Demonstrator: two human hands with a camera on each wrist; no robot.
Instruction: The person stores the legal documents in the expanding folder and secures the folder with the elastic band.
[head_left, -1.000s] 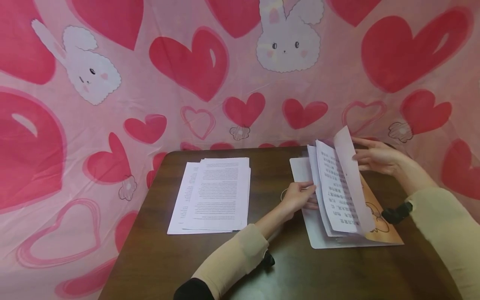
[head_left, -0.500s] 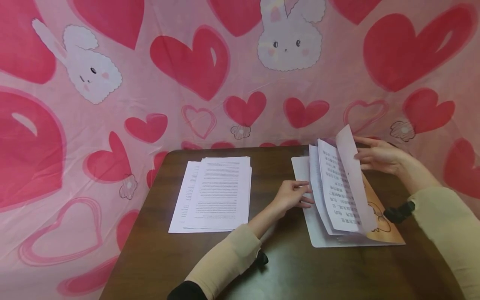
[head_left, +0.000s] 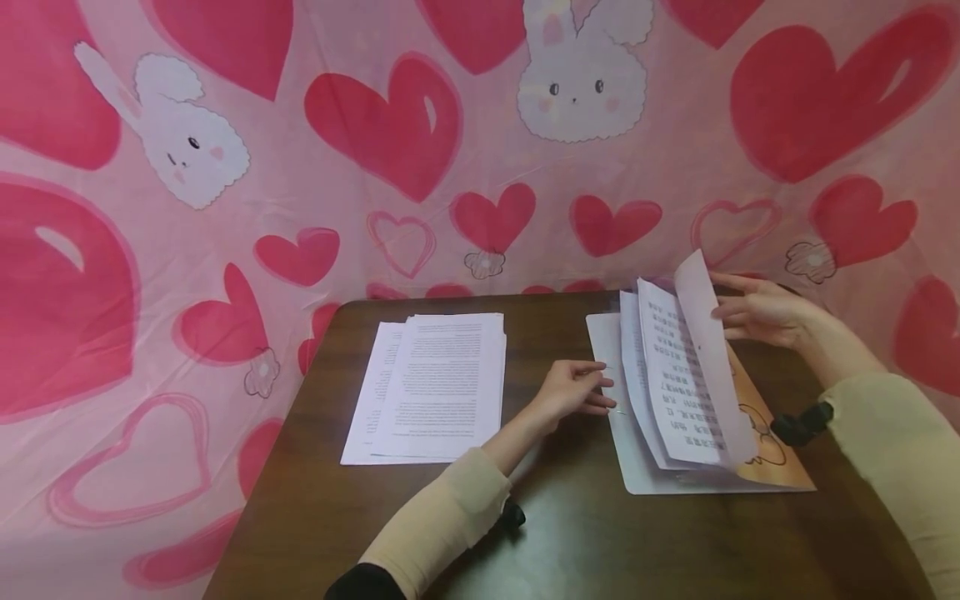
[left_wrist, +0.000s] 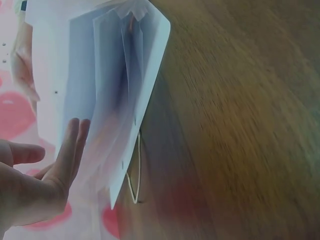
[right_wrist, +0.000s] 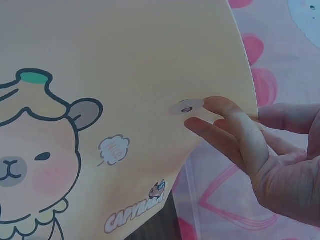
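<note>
A document folder with a cartoon capybara cover (right_wrist: pixel 135 55) stands part open on the right of the table, seen in the head view. Printed sheets (head_left: pixel 671 383) fan out inside it, above its pale back panel (head_left: pixel 637 479). My right hand (head_left: pixel 768 312) holds the raised cover by its edge, two fingertips beside a round button (right_wrist: pixel 187 109) on the outer face. My left hand (head_left: pixel 573 390) has its fingers extended at the folder's left edge and holds nothing. In the left wrist view, a thin string loop (left_wrist: pixel 134 197) hangs from that edge.
A stack of printed papers (head_left: pixel 446 387), slightly misaligned, lies on the left of the dark wooden table (head_left: pixel 570 533). Behind the table's far edge hangs a pink cloth (head_left: pixel 420 242) with hearts and rabbits.
My left hand has drawn back leftward from the sheets to the folder's edge. My right hand stays at the cover, which remains raised.
</note>
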